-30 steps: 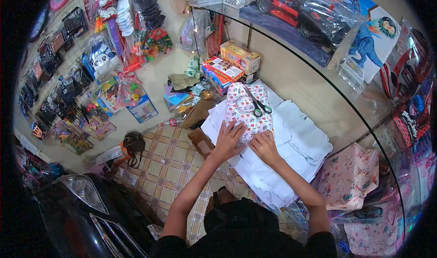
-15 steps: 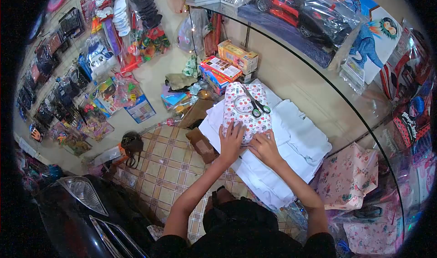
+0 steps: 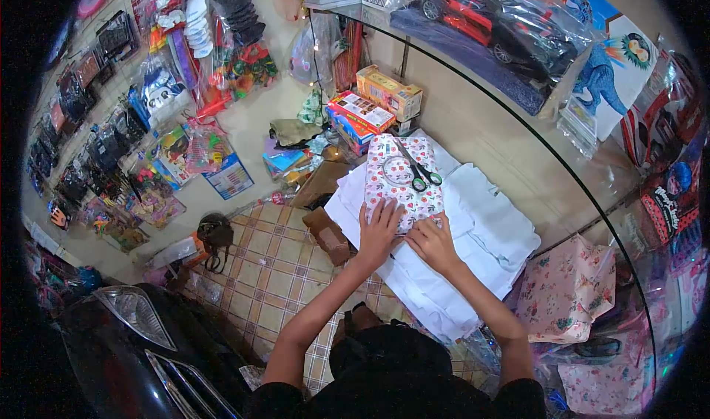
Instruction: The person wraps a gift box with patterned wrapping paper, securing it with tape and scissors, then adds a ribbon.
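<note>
left hand [image 3: 380,230]: flat, palm down on near end of wrapped box [image 3: 403,181]; fingers spread wide, pressing, nothing enclosed
right hand [image 3: 433,241]: at near right corner of wrapped box, fingers curled down onto paper edge; grip narrow, looks like pinching or pressing a fold, exact contact hidden by knuckles
wrapped box: floral paper, lying flat on white paper stack [image 3: 481,234], just ahead of both hands; probably light, stiff-sided carton under thin paper; paper slick and easy to crease or tear, so best held by flat palms on top or by the long sides, not by loose flaps
white paper stack: soft, layered sheets on the table [image 3: 503,145], likely to shift under a push
scissors [image 3: 418,169]: lying loose on top of wrapped box, far half, blades pointing away; would slide off if box tilted
tape ring [image 3: 396,171]: clear loop on box top, touching scissors handles
toy boxes [image 3: 373,105]: beyond the stack, near glass edge, well apart from hands
floral paper sheets [image 3: 566,289]: to the right, below glass, untouched
</note>
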`<action>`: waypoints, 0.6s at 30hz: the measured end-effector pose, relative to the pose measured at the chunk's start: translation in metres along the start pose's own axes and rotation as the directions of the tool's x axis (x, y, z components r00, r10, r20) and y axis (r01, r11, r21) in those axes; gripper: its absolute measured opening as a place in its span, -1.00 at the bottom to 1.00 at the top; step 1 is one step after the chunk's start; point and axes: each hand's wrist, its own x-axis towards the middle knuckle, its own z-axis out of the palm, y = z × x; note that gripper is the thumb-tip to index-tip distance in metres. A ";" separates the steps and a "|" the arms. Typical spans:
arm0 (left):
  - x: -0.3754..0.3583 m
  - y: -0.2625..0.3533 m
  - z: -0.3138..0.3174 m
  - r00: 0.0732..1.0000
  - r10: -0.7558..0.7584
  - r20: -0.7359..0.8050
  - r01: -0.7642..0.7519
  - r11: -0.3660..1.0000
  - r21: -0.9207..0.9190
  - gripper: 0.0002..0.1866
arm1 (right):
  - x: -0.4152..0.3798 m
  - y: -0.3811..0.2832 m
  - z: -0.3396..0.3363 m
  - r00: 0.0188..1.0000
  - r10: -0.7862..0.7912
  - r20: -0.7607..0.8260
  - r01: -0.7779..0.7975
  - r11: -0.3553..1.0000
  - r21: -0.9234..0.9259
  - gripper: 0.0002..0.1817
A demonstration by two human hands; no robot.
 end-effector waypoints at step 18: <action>-0.013 -0.024 0.003 0.932 0.308 -0.189 -0.343 0.921 -0.187 -0.78 | 0.001 0.002 0.007 0.984 0.013 0.176 -0.016 1.000 0.017 -0.85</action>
